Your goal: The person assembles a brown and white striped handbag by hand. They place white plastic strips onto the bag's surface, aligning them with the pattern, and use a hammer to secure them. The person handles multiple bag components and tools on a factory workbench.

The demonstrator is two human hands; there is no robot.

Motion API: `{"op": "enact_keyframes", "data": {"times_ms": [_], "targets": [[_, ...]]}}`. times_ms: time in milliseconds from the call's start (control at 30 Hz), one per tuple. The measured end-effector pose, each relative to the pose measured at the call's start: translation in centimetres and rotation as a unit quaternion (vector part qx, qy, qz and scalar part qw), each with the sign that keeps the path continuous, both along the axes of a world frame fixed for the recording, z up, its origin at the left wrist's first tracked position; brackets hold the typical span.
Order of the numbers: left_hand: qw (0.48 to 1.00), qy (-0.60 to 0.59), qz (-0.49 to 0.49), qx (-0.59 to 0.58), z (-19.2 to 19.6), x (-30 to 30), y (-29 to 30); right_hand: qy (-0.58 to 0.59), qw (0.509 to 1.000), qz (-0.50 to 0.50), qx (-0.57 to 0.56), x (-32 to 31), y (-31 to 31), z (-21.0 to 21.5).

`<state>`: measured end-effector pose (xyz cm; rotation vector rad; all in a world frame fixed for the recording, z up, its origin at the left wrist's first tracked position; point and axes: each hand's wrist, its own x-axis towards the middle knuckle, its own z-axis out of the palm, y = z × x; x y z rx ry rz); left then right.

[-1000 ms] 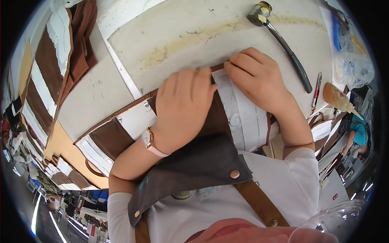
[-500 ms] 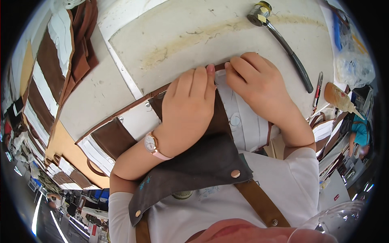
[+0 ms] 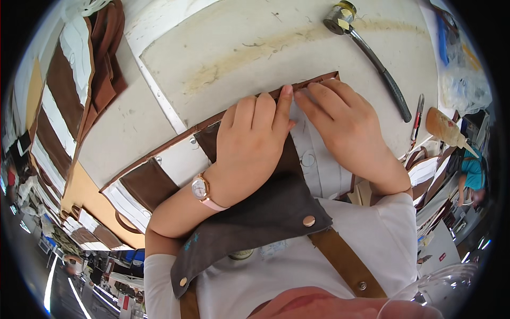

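Note:
A long brown-and-white leather bag panel (image 3: 183, 154) lies across the work table in front of me, with a folded brown strip along its far edge and round metal snaps on its white parts. My left hand (image 3: 254, 130), a watch on its wrist, presses that far edge between thumb and fingers. Close beside it, my right hand (image 3: 340, 119) pinches the same edge with bent fingers, a small gap separating the two. The fingertips partly cover the strip. Between my forearms, a dark apron (image 3: 249, 207) hides the near part of the panel.
A black-handled hammer (image 3: 372, 61) rests at the far right, near a red slim cutter (image 3: 417, 122) and a glue bottle (image 3: 445, 127) with a pointed nozzle. Stacked brown-and-white pieces (image 3: 69, 80) fill the left side. Plastic bags (image 3: 465, 87) lie at the right edge.
My right hand has shifted slightly right and nearer me, uncovering the panel's far right corner. My left fingertips have moved a little to the right along the edge.

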<state>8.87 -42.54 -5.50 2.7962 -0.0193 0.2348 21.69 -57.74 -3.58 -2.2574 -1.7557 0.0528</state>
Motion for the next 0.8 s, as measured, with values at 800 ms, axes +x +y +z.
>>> {"op": "enact_keyframes", "data": {"times_ms": [800], "targets": [[0.961, 0.016, 0.069, -0.266, 0.3, 1.0, 3.3, 0.241, 0.969, -0.06, -0.01, 3.7, 0.5, -0.5]]}}
